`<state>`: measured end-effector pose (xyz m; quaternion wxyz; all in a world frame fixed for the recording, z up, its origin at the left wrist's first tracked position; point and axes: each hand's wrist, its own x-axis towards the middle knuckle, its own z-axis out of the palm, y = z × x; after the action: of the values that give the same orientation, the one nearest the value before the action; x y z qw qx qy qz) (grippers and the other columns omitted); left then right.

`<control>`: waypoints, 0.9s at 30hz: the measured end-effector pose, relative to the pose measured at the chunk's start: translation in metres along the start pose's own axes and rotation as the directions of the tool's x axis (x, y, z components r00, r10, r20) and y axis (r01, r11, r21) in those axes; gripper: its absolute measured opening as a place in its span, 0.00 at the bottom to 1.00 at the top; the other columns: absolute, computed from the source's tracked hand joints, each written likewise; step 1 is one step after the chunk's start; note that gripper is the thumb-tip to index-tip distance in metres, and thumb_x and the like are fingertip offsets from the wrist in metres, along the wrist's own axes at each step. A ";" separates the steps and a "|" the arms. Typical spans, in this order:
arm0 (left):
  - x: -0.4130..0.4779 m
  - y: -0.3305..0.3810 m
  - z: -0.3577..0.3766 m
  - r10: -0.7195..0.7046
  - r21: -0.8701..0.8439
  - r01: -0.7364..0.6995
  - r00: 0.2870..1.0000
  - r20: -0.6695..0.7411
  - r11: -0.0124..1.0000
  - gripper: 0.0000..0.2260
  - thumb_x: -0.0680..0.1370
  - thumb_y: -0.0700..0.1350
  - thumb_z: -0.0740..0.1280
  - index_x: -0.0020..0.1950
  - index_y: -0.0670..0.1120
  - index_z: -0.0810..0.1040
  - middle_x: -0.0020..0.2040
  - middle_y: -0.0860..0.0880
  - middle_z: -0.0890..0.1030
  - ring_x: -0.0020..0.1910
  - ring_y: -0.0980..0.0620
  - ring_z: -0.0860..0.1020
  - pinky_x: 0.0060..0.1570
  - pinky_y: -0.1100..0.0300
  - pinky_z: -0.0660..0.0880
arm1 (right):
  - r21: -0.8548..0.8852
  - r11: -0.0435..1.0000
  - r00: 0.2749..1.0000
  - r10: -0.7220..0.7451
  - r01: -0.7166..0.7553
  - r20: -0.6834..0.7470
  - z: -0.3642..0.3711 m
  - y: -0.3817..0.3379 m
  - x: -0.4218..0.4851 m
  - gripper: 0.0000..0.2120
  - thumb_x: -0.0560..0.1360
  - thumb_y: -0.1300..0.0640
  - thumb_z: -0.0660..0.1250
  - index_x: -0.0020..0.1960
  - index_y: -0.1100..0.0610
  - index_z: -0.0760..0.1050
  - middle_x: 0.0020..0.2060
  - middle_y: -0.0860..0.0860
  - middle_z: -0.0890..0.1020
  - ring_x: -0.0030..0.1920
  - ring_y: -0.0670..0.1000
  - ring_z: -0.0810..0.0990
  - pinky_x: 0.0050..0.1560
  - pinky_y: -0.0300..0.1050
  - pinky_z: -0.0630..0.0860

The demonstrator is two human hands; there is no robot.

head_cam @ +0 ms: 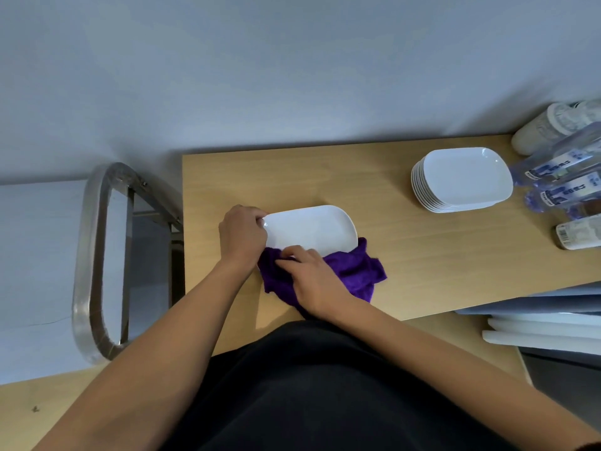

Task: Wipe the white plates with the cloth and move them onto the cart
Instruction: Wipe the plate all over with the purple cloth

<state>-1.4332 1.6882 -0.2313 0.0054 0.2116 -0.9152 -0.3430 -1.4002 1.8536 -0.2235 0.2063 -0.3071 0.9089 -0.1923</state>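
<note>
A white rectangular plate (310, 228) lies over the middle of the wooden table (325, 177). My left hand (242, 234) grips its left edge. A crumpled purple cloth (353, 271) lies against the plate's near edge. My right hand (312, 279) holds the cloth, its fingers at the plate's near rim. A stack of several white plates (461, 179) stands at the table's far right. The metal cart (97, 255) is to the left of the table, its curved steel handle in view.
Several plastic water bottles (559, 170) and white containers (546, 128) crowd the table's right end beside the stack. Flat white and blue boards (546, 323) lie at the lower right. A grey wall runs behind the table.
</note>
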 end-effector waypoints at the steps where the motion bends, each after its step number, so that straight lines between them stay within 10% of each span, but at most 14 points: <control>1: 0.000 0.000 -0.001 -0.003 -0.009 0.003 1.000 0.001 1.000 0.14 0.73 0.31 0.61 0.45 0.41 0.85 0.44 0.44 0.84 0.49 0.43 0.79 0.47 0.49 0.76 | -0.002 0.999 0.999 -0.037 0.037 0.017 0.002 -0.004 0.005 0.21 0.77 0.66 0.60 0.69 0.57 0.73 0.68 0.53 0.71 0.59 0.59 0.71 0.60 0.51 0.72; 7: -0.005 -0.007 -0.001 -0.032 -0.025 0.031 0.999 -0.007 0.999 0.14 0.76 0.33 0.61 0.49 0.43 0.85 0.48 0.45 0.83 0.47 0.45 0.79 0.45 0.53 0.75 | -0.163 0.982 0.994 -0.100 0.092 -0.038 0.002 0.007 0.002 0.23 0.74 0.68 0.62 0.67 0.56 0.75 0.65 0.52 0.75 0.55 0.59 0.73 0.57 0.52 0.74; 13: -0.002 -0.007 0.002 -0.018 -0.023 0.018 1.000 -0.011 1.000 0.16 0.75 0.33 0.61 0.51 0.45 0.85 0.47 0.45 0.82 0.45 0.43 0.79 0.42 0.53 0.75 | -0.162 0.927 0.880 0.252 -0.339 -0.402 -0.014 0.070 -0.033 0.23 0.67 0.73 0.67 0.58 0.56 0.81 0.57 0.53 0.79 0.48 0.62 0.76 0.45 0.51 0.77; 21: 0.005 0.021 0.024 0.031 0.032 -0.030 0.999 -0.031 0.999 0.15 0.77 0.34 0.61 0.56 0.46 0.84 0.53 0.44 0.80 0.51 0.42 0.78 0.45 0.54 0.73 | 0.368 0.839 0.730 0.535 -0.401 -0.425 -0.060 0.109 -0.037 0.23 0.76 0.70 0.54 0.66 0.58 0.74 0.63 0.53 0.73 0.57 0.57 0.75 0.60 0.46 0.72; 27: -0.026 0.063 0.040 0.256 0.137 -0.264 0.964 0.068 0.955 0.15 0.79 0.39 0.63 0.65 0.43 0.78 0.66 0.47 0.76 0.66 0.46 0.72 0.61 0.52 0.72 | 0.562 0.767 0.760 0.555 -0.310 -0.339 -0.084 0.124 -0.060 0.21 0.76 0.66 0.58 0.68 0.56 0.69 0.62 0.50 0.73 0.61 0.48 0.74 0.60 0.39 0.70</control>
<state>-1.4402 1.7654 -0.2186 0.0123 0.0806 -0.9574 -0.2771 -1.4572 2.0021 -0.1970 0.0792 0.0375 0.9015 -0.4239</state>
